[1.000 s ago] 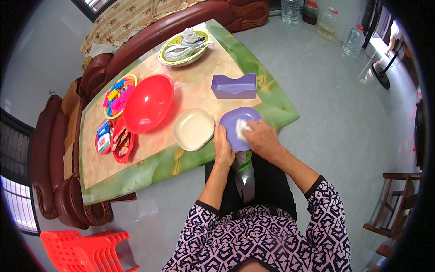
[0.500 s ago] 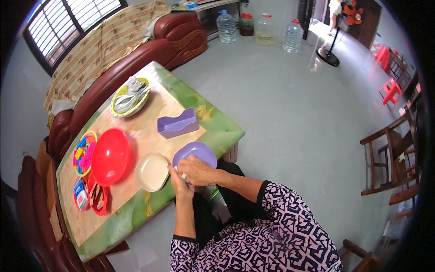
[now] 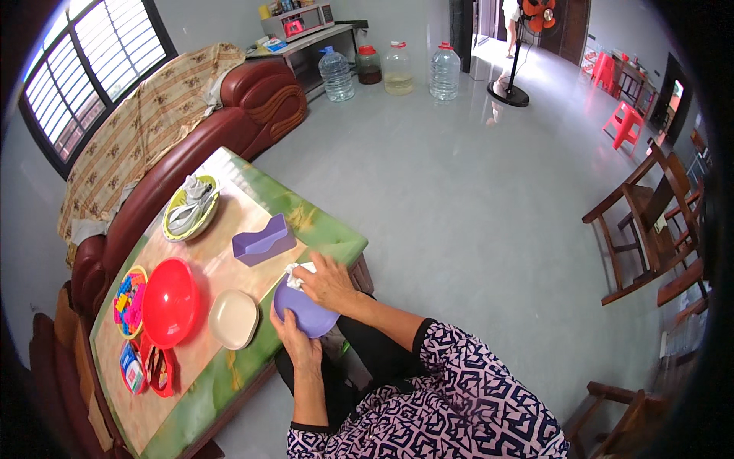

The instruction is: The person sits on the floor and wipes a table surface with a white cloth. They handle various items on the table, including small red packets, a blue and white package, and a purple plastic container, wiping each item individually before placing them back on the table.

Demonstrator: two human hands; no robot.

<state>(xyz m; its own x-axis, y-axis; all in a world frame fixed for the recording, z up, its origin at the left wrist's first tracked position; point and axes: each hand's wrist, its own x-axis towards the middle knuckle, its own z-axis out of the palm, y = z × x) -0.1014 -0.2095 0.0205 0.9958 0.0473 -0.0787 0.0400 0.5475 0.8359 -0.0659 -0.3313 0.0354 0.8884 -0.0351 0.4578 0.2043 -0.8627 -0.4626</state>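
Note:
A shallow purple plate (image 3: 310,314) is held off the table's near edge, above my lap. My left hand (image 3: 300,342) grips its near left side, thumb on the upper face. Bunched under the fingers of my right hand (image 3: 330,286) is a white cloth or tissue (image 3: 294,278), pressed on the plate's far rim; that hand is a little blurred. Just left of the plate, a beige square dish (image 3: 234,320) lies on the table. Beyond it stands a purple open box (image 3: 264,243) with a wavy edge.
On the green-edged table (image 3: 325,233) sit a red bowl (image 3: 171,302), a basket of colourful blocks (image 3: 130,302), a red container (image 3: 159,372) and a yellow-green bowl with grey cloth (image 3: 191,208). A red sofa (image 3: 183,157) flanks it; wooden chairs (image 3: 650,222) stand right.
My right hand has moved from over the plate's near part to its far rim, and the white cloth shows more. The plate has come nearer my lap. The whole view has shifted.

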